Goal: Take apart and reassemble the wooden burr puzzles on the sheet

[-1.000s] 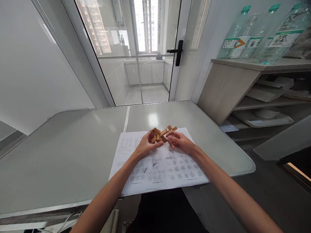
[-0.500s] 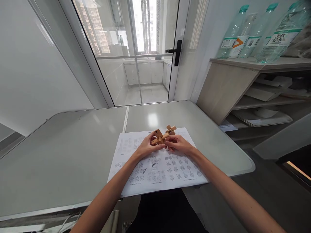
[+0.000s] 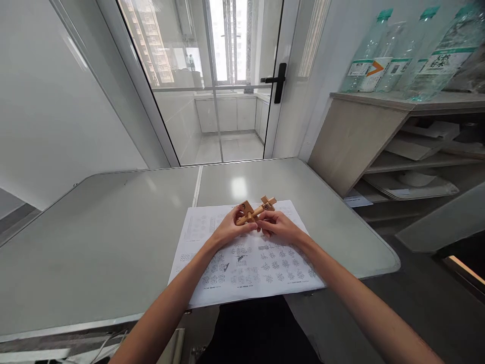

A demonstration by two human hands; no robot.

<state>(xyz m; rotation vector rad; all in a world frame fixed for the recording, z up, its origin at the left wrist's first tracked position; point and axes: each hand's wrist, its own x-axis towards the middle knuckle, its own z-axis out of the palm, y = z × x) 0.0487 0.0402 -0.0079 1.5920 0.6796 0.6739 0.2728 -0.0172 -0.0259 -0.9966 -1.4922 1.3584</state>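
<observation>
A wooden burr puzzle [image 3: 248, 214] of crossed, notched sticks is held just above the paper, one block with a dark number on it. My left hand [image 3: 228, 228] is closed around its left side, thumb in front. My right hand [image 3: 278, 224] pinches at its right end, fingers bent; the exact piece between the fingertips is hidden. Just beyond my right fingers is a second cluster of crossed wooden pieces [image 3: 269, 202], also numbered. Under both hands lies a printed sheet [image 3: 242, 273] with rows of small line drawings of puzzle pieces.
The grey table [image 3: 113, 242] has a white seam and a rounded right corner. Behind it stands a glass door with a black handle [image 3: 279, 83]. At the right, a wooden shelf unit [image 3: 333, 136] bears several plastic bottles [image 3: 364, 55]. Cables hang below the table's front left edge.
A stick at the right of the puzzle now points further up and right, toward the second cluster. Both hands stay almost in place. The view has shifted slightly.
</observation>
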